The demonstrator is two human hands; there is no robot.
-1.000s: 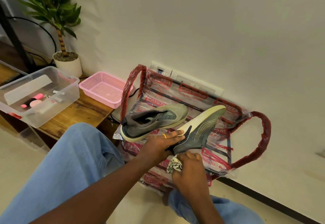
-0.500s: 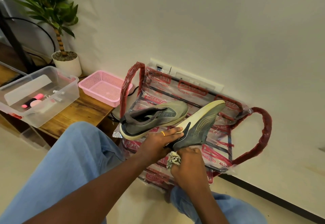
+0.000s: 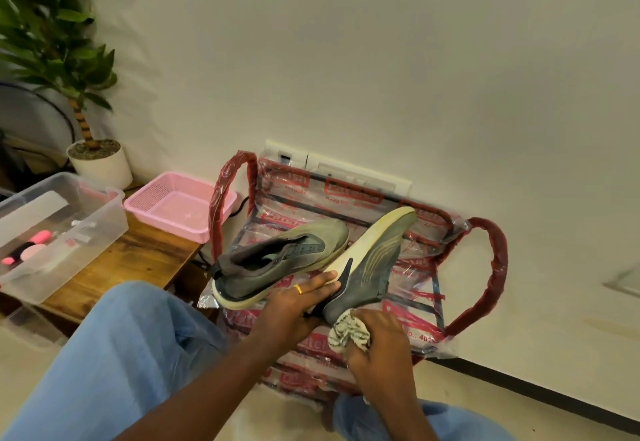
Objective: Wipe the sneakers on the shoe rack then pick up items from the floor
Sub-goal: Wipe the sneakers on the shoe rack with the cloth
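Fingers of the right hand (image 3: pixel 377 347) clench a wadded cloth (image 3: pixel 348 331) against the tilted sneaker (image 3: pixel 367 277); the left hand (image 3: pixel 294 305) grips its sole, thumb hidden. At ten o'clock the other sneaker (image 3: pixel 284 260) lies on a plastic bag (image 3: pixel 426 305), lettering half unreadable

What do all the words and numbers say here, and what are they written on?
"o.: 40": red print low on the clear plastic bag with red handles, rest hidden.
Red boxed brand name repeated across that bag: too blurred to read.
Small red lines beneath the boxes: too blurred.
No words seen on the flat grey-green sneaker, the tilted grey-green sneaker or the white striped cloth.
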